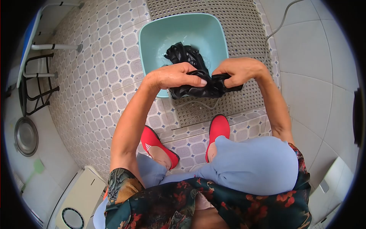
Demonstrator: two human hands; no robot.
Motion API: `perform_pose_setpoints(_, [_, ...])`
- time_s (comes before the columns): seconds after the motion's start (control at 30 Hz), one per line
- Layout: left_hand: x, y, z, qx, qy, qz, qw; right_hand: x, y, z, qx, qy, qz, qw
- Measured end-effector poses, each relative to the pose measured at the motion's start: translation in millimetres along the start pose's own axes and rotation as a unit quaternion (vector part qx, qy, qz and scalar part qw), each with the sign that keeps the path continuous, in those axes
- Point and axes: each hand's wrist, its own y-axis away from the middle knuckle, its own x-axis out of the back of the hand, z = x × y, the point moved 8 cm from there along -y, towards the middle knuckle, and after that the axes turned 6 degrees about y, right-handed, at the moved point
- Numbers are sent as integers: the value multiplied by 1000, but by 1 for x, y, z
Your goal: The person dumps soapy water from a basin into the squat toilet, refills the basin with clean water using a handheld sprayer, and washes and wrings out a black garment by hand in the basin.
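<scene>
Black wet-looking cloth [194,89] is bunched between my two hands, over the near rim of a light green basin [146,53]. Part of the cloth hangs down into the basin, where there is some water. My left hand [177,77] grips the cloth from the left, thumb stretched along it. From the right, my right hand [237,71] has its fingers curled round another part of the same cloth. The two hands are a short way apart, with cloth between them.
The basin stands on a perforated grey mat [244,34] over patterned floor tiles [110,49]. A hose [282,23] runs down the right wall. My red shoes [220,128] are just below the mat. Chair or stool legs [57,47], a metal bowl [26,136] and a beige appliance [82,194] are left.
</scene>
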Motion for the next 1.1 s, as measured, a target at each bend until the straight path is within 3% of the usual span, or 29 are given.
perform_pose_setpoints(0.23, [-7,47,73,-121,16,-40,992,48,46,-70,112,-43,34,992])
perform_pose_setpoints(0.3, [16,60,94,-232,134,47,962,60,45,-76,143,-124,19,982])
perform_pose_setpoints(0.37, [50,53,93,-240,153,111,952,75,24,-55,137,-131,74,979])
perform_pose_setpoints(0.4, [73,44,83,-197,102,171,960,84,6,-37,104,-92,88,986])
perform_pose_setpoints(0.47, [110,31,60,-135,-35,312,940,99,-28,8,8,117,221,968])
perform_pose_setpoints(0.5, [125,26,48,-111,-129,356,919,97,-40,36,-67,293,303,904])
perform_pose_setpoints(0.53, [143,22,27,-38,-278,409,868,91,-42,49,-141,453,370,799])
perform_pose_setpoints(0.57, [158,21,5,35,-418,449,789,84,-46,49,-142,450,369,801])
perform_pose_setpoints(0.6, [158,24,-8,24,-475,487,733,83,-48,54,-167,341,389,839])
perform_pose_setpoints(0.63, [154,23,-18,25,-474,486,734,81,-49,64,-190,229,402,866])
perform_pose_setpoints(0.7, [145,28,-27,-39,-389,533,750,62,-64,84,-181,198,396,878])
perform_pose_setpoints(0.8, [141,13,-64,-20,-290,516,805,27,-96,111,-210,147,361,897])
perform_pose_setpoints(0.9, [135,-3,-89,-21,-186,523,831,-15,-116,106,-247,211,408,853])
perform_pose_setpoints(0.97, [122,-9,-113,-46,168,540,823,-39,-128,76,-148,246,405,868])
perform_pose_setpoints(1.0, [118,-11,-114,-55,225,539,810,-36,-129,78,-147,245,406,868])
perform_pose_setpoints(1.07, [113,-9,-111,-59,252,540,801,-52,-137,94,-246,125,162,948])
perform_pose_setpoints(1.1, [112,-7,-111,-66,281,539,791,-48,-136,102,-244,125,161,948])
